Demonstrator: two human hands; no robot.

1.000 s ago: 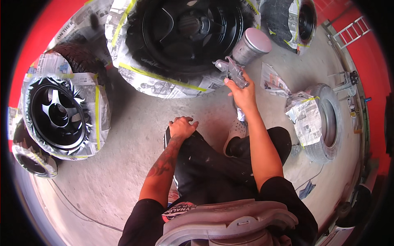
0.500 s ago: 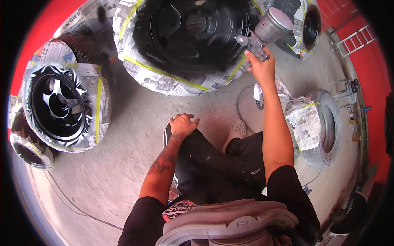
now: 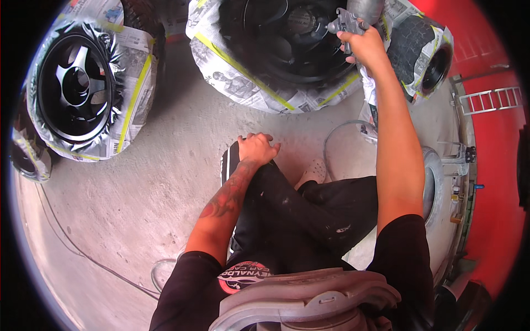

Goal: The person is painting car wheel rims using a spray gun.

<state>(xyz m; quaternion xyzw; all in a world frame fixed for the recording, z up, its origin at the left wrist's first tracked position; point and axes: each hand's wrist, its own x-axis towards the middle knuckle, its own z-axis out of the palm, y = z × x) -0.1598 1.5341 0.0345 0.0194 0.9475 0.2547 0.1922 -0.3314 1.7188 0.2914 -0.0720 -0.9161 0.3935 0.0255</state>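
Note:
My right hand (image 3: 365, 48) is wrapped around the grip of a metal spray gun (image 3: 348, 25) with a grey cup (image 3: 366, 7) on top. Its nozzle points left across a black wheel (image 3: 292, 58), close to the hub. I cannot make out any spray. Sheets of newspaper (image 3: 234, 77) edged with yellow-green tape (image 3: 243, 65) cover the tire around this wheel. My left hand (image 3: 257, 148) lies on my bent knee with nothing in it, its fingers a little apart.
At left stands a masked wheel with a glossy black five-spoke rim (image 3: 79, 83), a smaller one (image 3: 25, 157) beside it. Another masked tire (image 3: 419, 49) is at upper right. Hoses (image 3: 326, 146) trail over the concrete floor (image 3: 165, 182). A ladder (image 3: 491, 100) is by the red wall.
The view has shifted, so the wheels sit higher in the picture. My right hand has carried the spray gun across the wheel, closer to its hub. My left hand stays on the knee.

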